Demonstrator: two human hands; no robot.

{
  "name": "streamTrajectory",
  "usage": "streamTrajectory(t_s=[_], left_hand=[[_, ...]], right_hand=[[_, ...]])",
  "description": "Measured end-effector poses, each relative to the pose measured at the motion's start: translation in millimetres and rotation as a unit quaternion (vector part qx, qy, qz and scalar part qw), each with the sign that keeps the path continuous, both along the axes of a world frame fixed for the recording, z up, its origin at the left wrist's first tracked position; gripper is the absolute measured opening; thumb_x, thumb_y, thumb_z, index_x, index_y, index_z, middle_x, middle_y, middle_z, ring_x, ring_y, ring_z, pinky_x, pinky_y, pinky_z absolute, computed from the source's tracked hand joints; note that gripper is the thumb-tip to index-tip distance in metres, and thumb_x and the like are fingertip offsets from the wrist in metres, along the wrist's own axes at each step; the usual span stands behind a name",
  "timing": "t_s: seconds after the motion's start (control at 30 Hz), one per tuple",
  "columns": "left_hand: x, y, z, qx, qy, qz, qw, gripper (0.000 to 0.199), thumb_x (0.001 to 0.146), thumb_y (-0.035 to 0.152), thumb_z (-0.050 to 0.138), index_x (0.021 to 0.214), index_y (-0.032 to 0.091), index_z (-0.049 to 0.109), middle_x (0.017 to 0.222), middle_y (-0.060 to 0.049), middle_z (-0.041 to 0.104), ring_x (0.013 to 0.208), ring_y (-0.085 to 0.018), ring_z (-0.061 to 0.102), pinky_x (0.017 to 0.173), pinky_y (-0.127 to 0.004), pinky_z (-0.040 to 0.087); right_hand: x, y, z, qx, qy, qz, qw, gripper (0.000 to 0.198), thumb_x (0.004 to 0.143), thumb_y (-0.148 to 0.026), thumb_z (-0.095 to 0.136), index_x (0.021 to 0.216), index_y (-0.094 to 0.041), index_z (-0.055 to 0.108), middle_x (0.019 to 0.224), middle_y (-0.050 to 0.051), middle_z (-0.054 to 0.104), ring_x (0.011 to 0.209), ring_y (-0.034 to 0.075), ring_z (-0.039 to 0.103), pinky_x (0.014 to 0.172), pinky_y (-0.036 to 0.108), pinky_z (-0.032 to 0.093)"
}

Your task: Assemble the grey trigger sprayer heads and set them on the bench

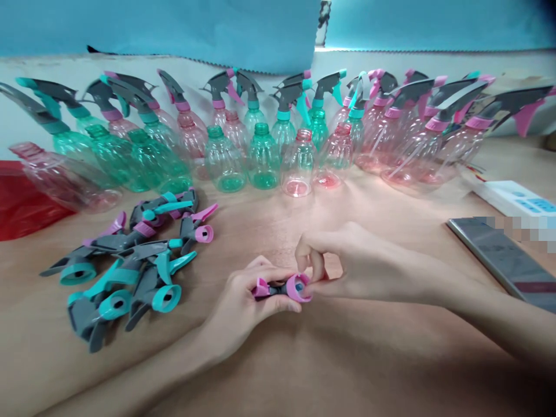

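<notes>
My left hand point(247, 301) is wrapped round a grey trigger spray head point(278, 289), its pink collar point(299, 288) turned to the right. Inside the collar a small bluish-grey centre shows. At the collar's rim, the thumb and fingers of my right hand point(334, 260) are pinched together; whatever they may hold is too small or hidden to make out. To the left lies a loose pile of spray heads point(143, 249) with pink or turquoise collars and triggers, several of their openings facing me.
Behind my hands stand green bottles point(264, 156) and pink bottles point(299, 165) without tops. Farther back are bottles with spray heads fitted point(417, 127). A phone point(504, 260) and a white box point(521, 200) lie at right, a red bag point(30, 202) at left.
</notes>
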State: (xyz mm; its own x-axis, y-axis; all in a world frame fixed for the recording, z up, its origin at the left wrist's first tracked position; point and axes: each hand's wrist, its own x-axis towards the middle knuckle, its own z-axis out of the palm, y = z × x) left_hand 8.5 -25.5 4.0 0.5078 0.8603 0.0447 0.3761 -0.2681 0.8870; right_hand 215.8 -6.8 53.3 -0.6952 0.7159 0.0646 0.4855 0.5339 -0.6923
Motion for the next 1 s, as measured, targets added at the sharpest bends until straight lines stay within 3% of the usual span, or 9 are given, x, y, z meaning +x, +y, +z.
streamTrajectory(t_s=[0.1,0.27,0.4,0.5,0.67,0.87,1.0], left_hand=[[-3,1,0.9,0.033,0.01,0.003,0.999,0.023,0.072,0.028,0.074,0.095,0.028,0.071,0.074,0.002,0.064,0.073,-0.015,0.051,0.066,-0.024,0.041],[-9,4,3.5,0.087,0.023,-0.003,0.996,0.022,0.075,0.026,0.072,0.096,0.028,0.071,0.078,0.001,0.066,0.076,-0.016,0.052,0.067,-0.025,0.042],[-12,5,3.9,0.102,0.042,0.009,0.994,0.02,0.077,0.029,0.069,0.098,0.028,0.07,0.078,0.0,0.064,0.075,-0.016,0.053,0.067,-0.026,0.043],[-12,5,3.5,0.1,0.054,0.04,0.993,0.024,0.08,0.032,0.066,0.104,0.028,0.067,0.076,0.001,0.061,0.073,-0.016,0.053,0.068,-0.027,0.043],[-13,5,1.9,0.127,0.041,0.021,0.991,0.023,0.08,0.032,0.066,0.103,0.027,0.067,0.077,0.0,0.063,0.075,-0.017,0.053,0.068,-0.027,0.044],[-11,5,2.5,0.139,0.036,0.019,0.99,0.017,0.079,0.027,0.067,0.096,0.024,0.068,0.08,0.0,0.064,0.077,-0.017,0.052,0.068,-0.027,0.043],[-11,4,2.8,0.141,0.042,0.036,0.988,0.013,0.079,0.027,0.067,0.092,0.022,0.068,0.082,-0.001,0.063,0.078,-0.017,0.053,0.069,-0.027,0.044]], right_hand=[[-2,-3,-3,0.021,0.014,-0.009,1.0,0.015,0.077,-0.027,0.065,0.081,-0.02,0.051,0.065,-0.008,0.055,0.056,0.004,0.048,0.047,0.014,0.033],[-6,-9,-2,0.056,0.014,0.003,0.998,0.013,0.075,-0.01,0.058,0.078,-0.019,0.05,0.071,-0.006,0.055,0.059,0.005,0.048,0.052,0.014,0.034],[-9,-10,-2,0.128,0.032,0.016,0.991,0.017,0.073,-0.002,0.053,0.077,-0.018,0.049,0.073,-0.005,0.053,0.062,0.006,0.046,0.058,0.017,0.036],[-9,-8,-3,0.159,0.046,0.008,0.986,0.016,0.074,-0.003,0.053,0.077,-0.018,0.048,0.072,-0.005,0.052,0.065,0.007,0.047,0.062,0.019,0.038],[-9,-7,-6,0.135,0.026,0.012,0.991,0.011,0.078,-0.009,0.056,0.08,-0.018,0.05,0.074,-0.004,0.054,0.064,0.007,0.049,0.055,0.017,0.035],[-17,-9,-11,0.21,0.009,-0.012,0.978,0.005,0.079,-0.011,0.054,0.077,-0.015,0.052,0.074,-0.001,0.052,0.064,0.009,0.047,0.056,0.021,0.035],[-22,-13,-14,0.266,-0.011,-0.045,0.963,0.011,0.084,-0.016,0.049,0.073,-0.014,0.052,0.07,0.001,0.052,0.061,0.011,0.045,0.053,0.023,0.034]])
